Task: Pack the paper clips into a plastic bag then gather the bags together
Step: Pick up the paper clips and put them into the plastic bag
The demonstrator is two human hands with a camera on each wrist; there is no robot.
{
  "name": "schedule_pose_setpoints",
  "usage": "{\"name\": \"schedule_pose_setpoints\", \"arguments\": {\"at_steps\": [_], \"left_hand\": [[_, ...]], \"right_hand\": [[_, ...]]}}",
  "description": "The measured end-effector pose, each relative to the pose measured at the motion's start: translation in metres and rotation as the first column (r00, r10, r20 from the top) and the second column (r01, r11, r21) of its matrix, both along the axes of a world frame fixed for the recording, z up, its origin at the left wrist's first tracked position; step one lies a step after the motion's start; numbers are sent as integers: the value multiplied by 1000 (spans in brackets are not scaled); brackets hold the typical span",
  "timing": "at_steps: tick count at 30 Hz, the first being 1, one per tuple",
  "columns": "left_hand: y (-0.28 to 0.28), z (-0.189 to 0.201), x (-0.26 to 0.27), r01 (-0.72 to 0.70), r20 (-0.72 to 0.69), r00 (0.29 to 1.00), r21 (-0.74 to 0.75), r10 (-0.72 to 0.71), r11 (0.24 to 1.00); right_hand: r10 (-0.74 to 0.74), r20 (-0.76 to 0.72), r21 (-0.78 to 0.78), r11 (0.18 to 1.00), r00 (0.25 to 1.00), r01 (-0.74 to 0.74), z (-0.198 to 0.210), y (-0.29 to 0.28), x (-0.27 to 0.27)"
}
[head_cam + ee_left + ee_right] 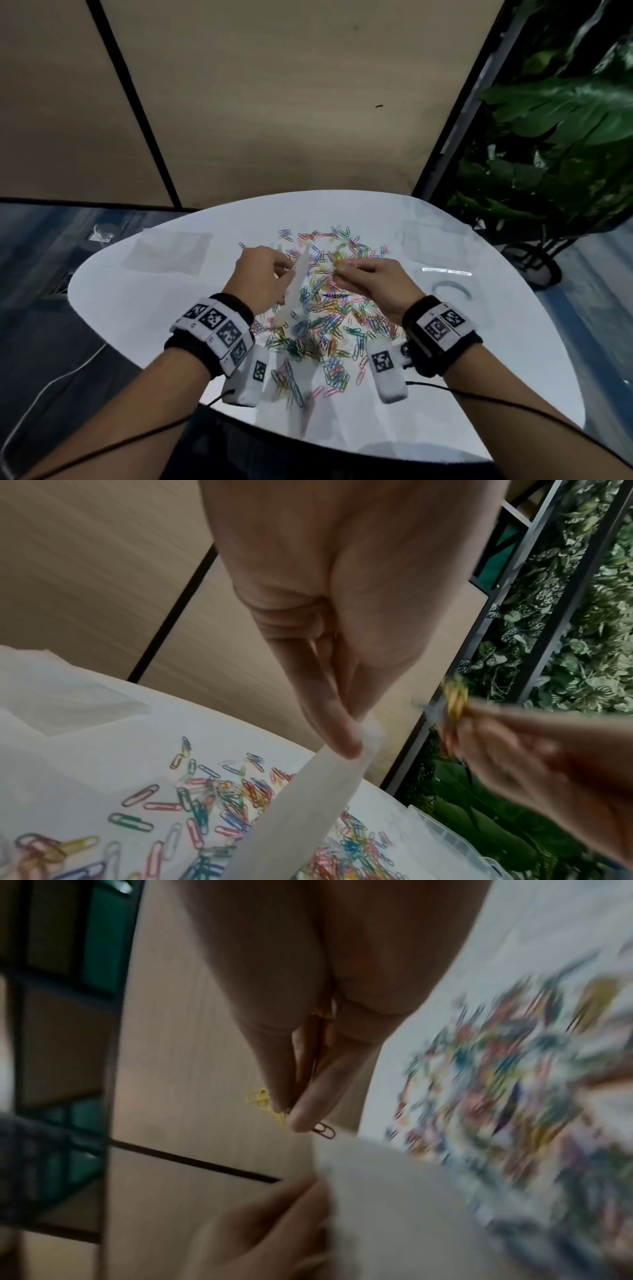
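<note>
Many coloured paper clips lie scattered over the white table. My left hand pinches the top edge of a clear plastic bag, which hangs down over the clips; the left wrist view shows the fingers nipping the bag. My right hand is just right of the bag's mouth and pinches a small bunch of clips, mostly yellow, with a brown one sticking out. The bunch is raised above the table.
A stack of flat clear bags lies at the table's back left. More clear plastic rests at the back right. A potted plant stands to the right of the table. Cables trail from both wrists.
</note>
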State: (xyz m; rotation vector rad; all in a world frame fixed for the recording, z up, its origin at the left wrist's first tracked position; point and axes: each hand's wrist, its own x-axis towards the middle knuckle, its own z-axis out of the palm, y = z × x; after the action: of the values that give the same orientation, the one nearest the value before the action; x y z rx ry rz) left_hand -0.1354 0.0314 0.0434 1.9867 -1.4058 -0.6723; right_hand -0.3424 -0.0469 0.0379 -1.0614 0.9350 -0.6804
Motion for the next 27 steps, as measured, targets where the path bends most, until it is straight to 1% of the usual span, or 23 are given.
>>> {"name": "schedule_pose_setpoints", "arguments": {"at_steps": [1,2,3,4,6,8,10,11,12,14,16,18,20,21,22,23,24,25,26,27], "left_hand": [[-2,-1,-3,22,-4,1000,-1,-22,1000],[-3,-2,-6,46,-11,999,-2,-46,999],[-4,-2,-9,68,-20,998,-3,-68,998],[-5,-3,-13,77,-23,997,-5,-77,997],[-7,-5,-17,64,-3,998,-12,-64,998],[-7,-7,-19,40,11,999,-30,-40,999],[-7,-5,-20,21,-7,1000,-50,-21,999],[-7,-5,-20,18,-20,1000,-62,-19,998],[-7,-4,-21,18,-31,999,-71,-20,997],[-7,-2,-23,29,-28,999,-75,-31,997],[-7,-1,-26,49,-12,999,-80,-50,996],[-6,0,-28,67,10,998,-80,-67,995],[-6,1,-27,55,37,998,-77,-52,996],[-7,1,-24,35,38,999,-75,-32,997],[-7,1,-21,12,34,999,-73,-10,997],[-8,1,-18,-8,29,1000,-67,10,998],[-9,2,-15,-27,21,999,-64,28,998],[-9,2,-12,-44,7,999,-64,44,997],[-9,3,-9,-57,-7,998,-67,57,996],[-8,5,-7,-69,-15,998,-69,68,995]], "right_hand": [[30,97,31,999,995,-33,9,5,9],[61,149,27,997,987,-66,13,10,19],[81,157,7,997,984,-83,14,16,27],[78,120,-25,997,990,-76,11,20,34],[8,4,-85,996,1000,-8,1,25,42],[-43,-79,-119,992,996,34,-8,23,44],[-33,-153,-152,988,988,9,-16,19,43],[-28,-228,-202,979,973,-19,-20,17,43],[-34,-331,-272,960,943,-61,-22,15,42],[-80,-524,-416,893,848,-172,-23,16,43],[-121,-621,-507,816,774,-279,-25,16,46],[-94,-671,-497,793,736,-352,-25,13,48],[12,-721,-433,772,693,-464,-22,8,49],[66,-711,-413,767,700,-492,-20,6,49],[114,-654,-398,789,748,-468,-18,3,47],[148,-543,-376,837,826,-398,-14,1,44],[148,-411,-346,888,900,-304,-13,-2,38],[110,-333,-330,917,936,-225,-14,-5,30],[54,-353,-340,923,934,-181,-18,-10,20],[5,-481,-366,907,877,-206,-23,-14,7]]}}
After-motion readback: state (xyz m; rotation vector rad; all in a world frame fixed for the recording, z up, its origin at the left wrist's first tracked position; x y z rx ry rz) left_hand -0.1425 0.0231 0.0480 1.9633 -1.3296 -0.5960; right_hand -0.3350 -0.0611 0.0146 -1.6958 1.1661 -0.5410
